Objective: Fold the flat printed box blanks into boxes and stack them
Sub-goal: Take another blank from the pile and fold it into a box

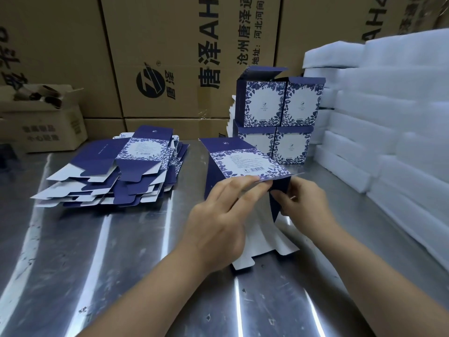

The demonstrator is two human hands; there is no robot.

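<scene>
Pinching the near edge of a half-opened box blank (243, 161), the fingers (243, 182) of the left hand (216, 229) curl over its flower-printed panel, while the right hand (303, 203) nips the dark blue side flap just beside them. The blank stands near the middle of the steel worktop (97, 263), its white lower flaps touching the surface. A loose pile of flat blanks (114, 166) lies toward the far left corner. Four folded boxes (279, 113) stand two on two at the far edge, beside white foam sheets (388, 113) along the right edge. Brown cartons (170, 57) rise behind.
</scene>
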